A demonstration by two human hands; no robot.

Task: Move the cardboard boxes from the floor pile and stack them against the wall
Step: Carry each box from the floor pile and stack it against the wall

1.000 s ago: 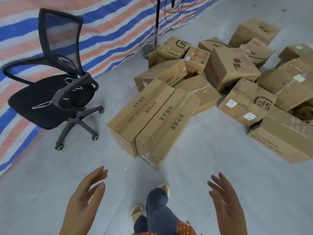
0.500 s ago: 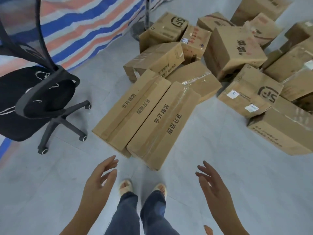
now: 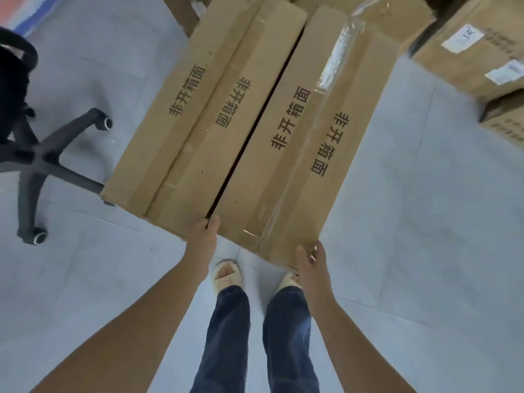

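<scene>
Two long cardboard boxes lie side by side on the grey floor right in front of my feet. The right long box (image 3: 309, 143) has printed characters and clear tape along its top. The left long box (image 3: 198, 120) touches it along a dark gap. My left hand (image 3: 202, 239) reaches into that gap at the right box's near left corner, fingers hidden below the edge. My right hand (image 3: 310, 262) holds the near right corner of the same box, thumb on top and fingers curled under the edge.
A black office chair base (image 3: 42, 163) on castors stands close at the left. More cardboard boxes (image 3: 482, 52) with white labels lie at the upper right. A striped tarp (image 3: 25, 12) shows at the top left corner. Bare floor lies to the right.
I have stepped up to the boxes and bent over them. Both hands went from hovering open in the air to the near end of the right long box.
</scene>
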